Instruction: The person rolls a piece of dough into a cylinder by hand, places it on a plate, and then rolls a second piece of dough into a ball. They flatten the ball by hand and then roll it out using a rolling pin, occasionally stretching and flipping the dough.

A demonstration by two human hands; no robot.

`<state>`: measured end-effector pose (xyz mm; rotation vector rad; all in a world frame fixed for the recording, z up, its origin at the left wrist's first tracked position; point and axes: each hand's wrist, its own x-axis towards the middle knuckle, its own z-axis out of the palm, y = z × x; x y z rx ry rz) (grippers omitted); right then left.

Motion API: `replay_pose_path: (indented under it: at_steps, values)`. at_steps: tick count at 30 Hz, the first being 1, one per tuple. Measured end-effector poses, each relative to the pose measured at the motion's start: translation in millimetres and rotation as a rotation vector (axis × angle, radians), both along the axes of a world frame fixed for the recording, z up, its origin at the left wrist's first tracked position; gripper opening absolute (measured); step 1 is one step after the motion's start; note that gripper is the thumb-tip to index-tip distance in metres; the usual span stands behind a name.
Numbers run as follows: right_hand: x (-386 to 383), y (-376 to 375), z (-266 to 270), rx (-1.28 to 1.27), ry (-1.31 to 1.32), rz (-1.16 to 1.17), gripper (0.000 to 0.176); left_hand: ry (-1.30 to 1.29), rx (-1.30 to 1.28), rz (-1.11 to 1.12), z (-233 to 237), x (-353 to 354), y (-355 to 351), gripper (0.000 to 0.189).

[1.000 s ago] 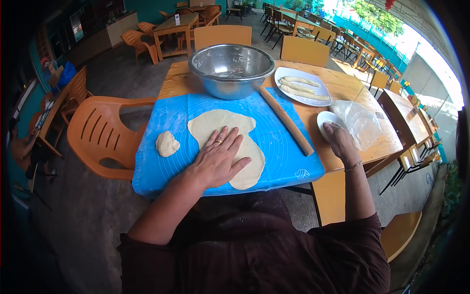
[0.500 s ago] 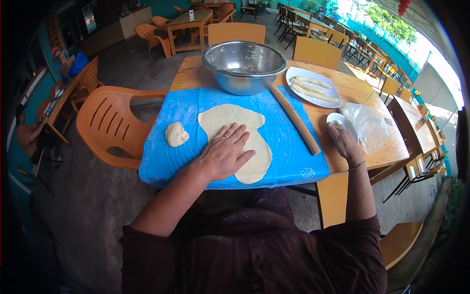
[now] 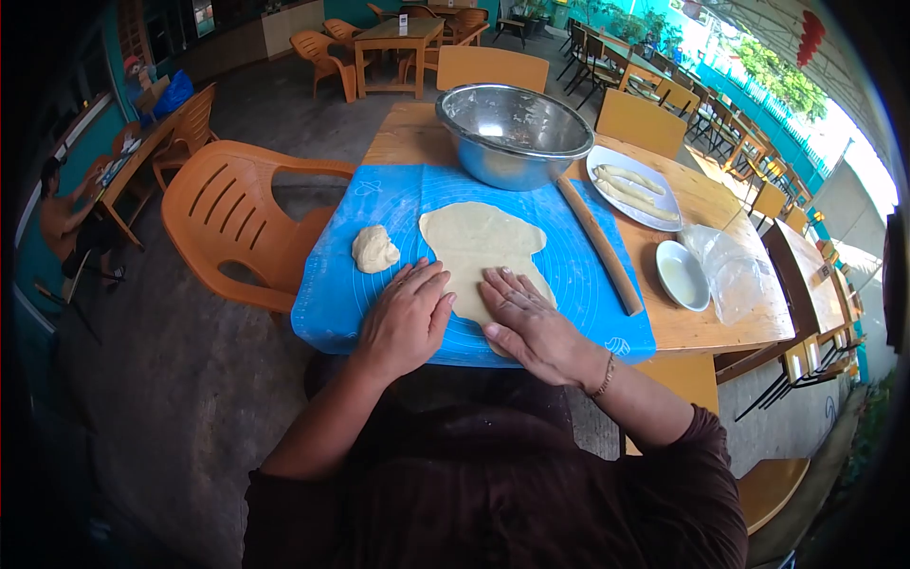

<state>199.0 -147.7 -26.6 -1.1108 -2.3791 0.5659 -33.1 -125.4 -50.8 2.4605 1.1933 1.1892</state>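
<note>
A flat, irregular sheet of pale dough [image 3: 483,237] lies on the blue mat [image 3: 322,284]. My right hand [image 3: 531,322] rests on the lower part of the sheet, its fingers stretched out and holding nothing. At the sheet's lower left edge lies my left hand [image 3: 408,318], flat with extended fingers. A lump of dough [image 3: 375,248] sits just above my left hand, left of the sheet. The wooden rolling pin [image 3: 602,248] lies slanted on the mat's right side. Right of it, a small white bowl [image 3: 682,275] holds some liquid.
A metal bowl [image 3: 517,166] stands at the mat's back edge. Beside it is a white plate [image 3: 664,220] with rolled dough strips. A clear plastic bag [image 3: 735,280] lies at the right. An orange chair [image 3: 227,213] stands left; a person [image 3: 64,223] sits farther left.
My right hand has moved left from the small white bowl onto the dough sheet. My left hand has slid off the sheet's middle to its lower left edge. The view has shifted slightly.
</note>
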Motion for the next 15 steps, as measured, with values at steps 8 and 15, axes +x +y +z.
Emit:
replay_pose_path:
  at_steps: [8,15]
  values:
    - [-50,86,-5,0.110,-0.479,-0.232,0.097,-0.094,-0.015,0.054,-2,0,3,0.041]
    - [-24,-1,-1,0.191,-0.363,0.125,0.077,-0.109,-0.009,0.011,-5,-3,2,0.045]
